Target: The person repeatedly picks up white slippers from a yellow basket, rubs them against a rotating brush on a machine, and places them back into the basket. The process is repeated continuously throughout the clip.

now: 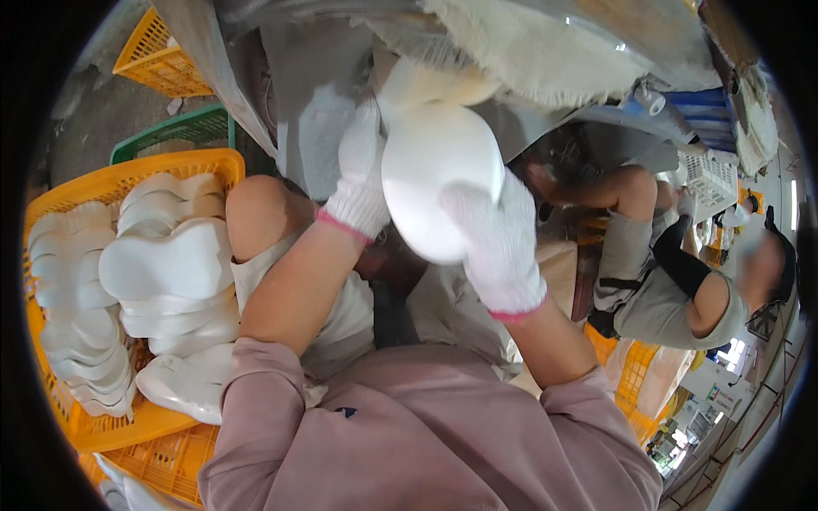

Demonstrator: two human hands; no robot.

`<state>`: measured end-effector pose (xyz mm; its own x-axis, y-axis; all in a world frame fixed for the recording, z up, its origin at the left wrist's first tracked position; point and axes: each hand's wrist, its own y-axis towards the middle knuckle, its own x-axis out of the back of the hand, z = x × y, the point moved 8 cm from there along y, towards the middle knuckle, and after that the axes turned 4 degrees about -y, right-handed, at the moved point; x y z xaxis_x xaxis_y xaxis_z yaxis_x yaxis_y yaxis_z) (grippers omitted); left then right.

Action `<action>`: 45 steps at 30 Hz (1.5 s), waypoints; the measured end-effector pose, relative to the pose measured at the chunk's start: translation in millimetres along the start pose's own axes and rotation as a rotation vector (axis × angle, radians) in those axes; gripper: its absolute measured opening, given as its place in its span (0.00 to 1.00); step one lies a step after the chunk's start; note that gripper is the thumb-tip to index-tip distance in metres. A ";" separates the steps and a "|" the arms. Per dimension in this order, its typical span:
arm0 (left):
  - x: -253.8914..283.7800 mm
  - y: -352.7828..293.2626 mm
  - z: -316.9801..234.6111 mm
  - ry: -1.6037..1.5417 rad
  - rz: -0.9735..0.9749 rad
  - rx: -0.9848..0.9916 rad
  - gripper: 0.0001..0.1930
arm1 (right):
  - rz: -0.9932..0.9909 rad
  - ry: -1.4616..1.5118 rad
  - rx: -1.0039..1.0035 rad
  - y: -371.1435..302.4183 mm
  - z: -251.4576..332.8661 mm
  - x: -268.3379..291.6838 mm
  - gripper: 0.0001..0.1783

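In front of me I hold up a smooth, glossy white moulded piece (434,162) with a rounded, bulging outline. My left hand (361,166), in a white knitted glove with a pink cuff, grips its left edge. My right hand (501,234), gloved the same way, is closed on its lower right side, the fingers lying over the surface. Just beyond the piece is a cream-coloured rounded shape (434,83); whether it belongs to the piece or is separate, I cannot tell.
At my left, a yellow crate (136,434) holds stacks of similar white two-lobed pieces (166,260). Behind it are a green crate (175,136) and another yellow crate (162,60). Shaggy pale cloth (545,51) hangs ahead. A seated co-worker (673,298) is at my right.
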<state>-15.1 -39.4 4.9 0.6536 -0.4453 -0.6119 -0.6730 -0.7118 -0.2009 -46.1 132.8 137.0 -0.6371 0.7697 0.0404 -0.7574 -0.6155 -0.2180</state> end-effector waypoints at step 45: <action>-57.5 -58.5 52.6 -0.553 0.133 0.252 0.29 | -0.001 -0.273 0.035 -57.5 -12.9 71.6 0.32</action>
<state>-31.4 56.4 11.6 0.3275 -0.1264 -0.9364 -0.8415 -0.4896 -0.2282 -46.3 225.4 139.9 -0.6474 0.6993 0.3031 -0.7597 -0.6237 -0.1838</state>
